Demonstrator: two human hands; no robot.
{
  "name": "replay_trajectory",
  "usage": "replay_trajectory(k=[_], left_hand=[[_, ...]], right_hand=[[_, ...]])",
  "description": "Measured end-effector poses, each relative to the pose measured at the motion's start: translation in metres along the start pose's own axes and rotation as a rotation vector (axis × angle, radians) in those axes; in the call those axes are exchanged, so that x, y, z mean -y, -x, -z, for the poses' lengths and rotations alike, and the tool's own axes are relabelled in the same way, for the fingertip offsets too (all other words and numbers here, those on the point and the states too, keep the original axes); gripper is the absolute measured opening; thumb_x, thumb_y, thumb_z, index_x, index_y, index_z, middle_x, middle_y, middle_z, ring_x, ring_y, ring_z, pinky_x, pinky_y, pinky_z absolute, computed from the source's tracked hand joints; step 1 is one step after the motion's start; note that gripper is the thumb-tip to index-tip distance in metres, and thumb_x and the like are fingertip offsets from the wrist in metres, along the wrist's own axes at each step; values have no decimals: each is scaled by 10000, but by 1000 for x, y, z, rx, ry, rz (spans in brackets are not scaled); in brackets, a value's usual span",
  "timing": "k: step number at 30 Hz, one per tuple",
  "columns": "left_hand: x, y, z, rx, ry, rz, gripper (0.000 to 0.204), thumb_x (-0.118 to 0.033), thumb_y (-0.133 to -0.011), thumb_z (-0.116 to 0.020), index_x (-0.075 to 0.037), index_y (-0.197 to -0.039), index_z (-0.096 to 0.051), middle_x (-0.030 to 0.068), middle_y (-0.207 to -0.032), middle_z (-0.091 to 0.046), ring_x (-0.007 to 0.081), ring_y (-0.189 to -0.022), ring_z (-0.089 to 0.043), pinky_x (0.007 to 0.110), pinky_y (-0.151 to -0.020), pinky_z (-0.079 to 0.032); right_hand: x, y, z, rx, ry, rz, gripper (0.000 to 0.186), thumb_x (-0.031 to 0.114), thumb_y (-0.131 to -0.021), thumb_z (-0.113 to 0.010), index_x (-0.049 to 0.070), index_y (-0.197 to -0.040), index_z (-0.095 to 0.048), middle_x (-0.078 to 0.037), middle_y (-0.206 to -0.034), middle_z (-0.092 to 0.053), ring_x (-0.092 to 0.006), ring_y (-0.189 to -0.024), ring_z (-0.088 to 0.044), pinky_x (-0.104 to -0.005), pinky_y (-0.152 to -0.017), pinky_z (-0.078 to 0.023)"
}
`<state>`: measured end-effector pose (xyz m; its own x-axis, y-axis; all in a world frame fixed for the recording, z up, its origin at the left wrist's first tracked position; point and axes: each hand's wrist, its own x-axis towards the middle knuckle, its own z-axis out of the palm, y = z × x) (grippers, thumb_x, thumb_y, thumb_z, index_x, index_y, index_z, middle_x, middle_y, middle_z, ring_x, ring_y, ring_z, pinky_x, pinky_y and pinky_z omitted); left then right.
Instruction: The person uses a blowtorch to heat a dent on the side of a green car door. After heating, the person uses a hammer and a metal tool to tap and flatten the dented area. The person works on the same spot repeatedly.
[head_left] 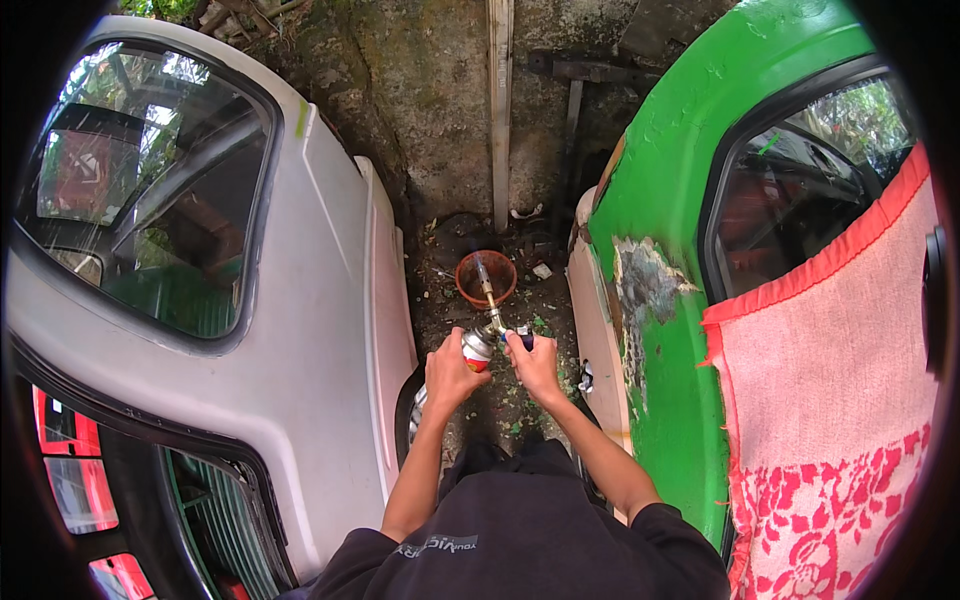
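In front of my body I hold a gas torch (496, 322) screwed to a small canister (476, 349) with a silver top and a red and white side. My left hand (451, 372) is wrapped round the canister. The fingers of my right hand (535, 370) are closed on the dark blue part of the torch head. From there the metal nozzle points away from me, over a round orange-brown bucket (463, 284) on the ground. A faint bluish streak shows at the nozzle's tip. What lies inside the bucket is hard to make out.
A pale grey car body (330, 330) stands close on my left. To my right is a green one (670, 390) with peeling paint, a pink-and-red cloth (820, 400) hanging over it. Ahead, a wooden post (500, 120) stands against a stained wall (420, 120).
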<state>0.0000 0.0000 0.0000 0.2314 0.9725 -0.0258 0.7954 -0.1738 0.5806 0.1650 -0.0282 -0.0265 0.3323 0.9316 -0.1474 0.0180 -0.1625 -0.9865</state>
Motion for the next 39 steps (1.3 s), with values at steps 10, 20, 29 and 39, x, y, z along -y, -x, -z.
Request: replay_trajectory(k=[10, 20, 29, 39], left_hand=[[5, -3, 4, -45, 11, -47, 709, -229, -560, -859, -28, -1150, -521, 194, -1021, -672, 404, -928, -658, 484, -797, -511], [4, 0, 5, -37, 3, -44, 739, -243, -552, -863, -31, -1174, -524, 183, -1037, -676, 384, -970, -656, 465, -832, -496], [9, 0, 4, -50, 115, -42, 678, -231, -560, -858, -62, -1139, -549, 190, -956, -688, 390, -919, -674, 471, -782, -528], [6, 3, 7, -96, 204, -89, 655, -212, -556, -843, -58, -1124, -555, 194, -930, -685, 408, -880, -667, 479, -753, -525]], right_hand=[[16, 6, -7, -82, 193, 234, 379, 268, -938, -669, -1, -674, -627, -56, -509, -548, -139, -439, -509, -347, -472, -392], [28, 13, -5, -85, 306, 333, 319, 251, -912, -673, 34, -689, -602, -132, -552, -562, -316, -499, -522, -427, -618, -384], [29, 12, -1, -26, 244, 308, 353, 309, -929, -668, 31, -716, -629, -69, -568, -566, -194, -525, -503, -374, -597, -390], [56, 21, 6, -9, 347, 418, 279, 233, -887, -712, 3, -761, -617, -111, -573, -570, -191, -505, -545, -353, -536, -431]])
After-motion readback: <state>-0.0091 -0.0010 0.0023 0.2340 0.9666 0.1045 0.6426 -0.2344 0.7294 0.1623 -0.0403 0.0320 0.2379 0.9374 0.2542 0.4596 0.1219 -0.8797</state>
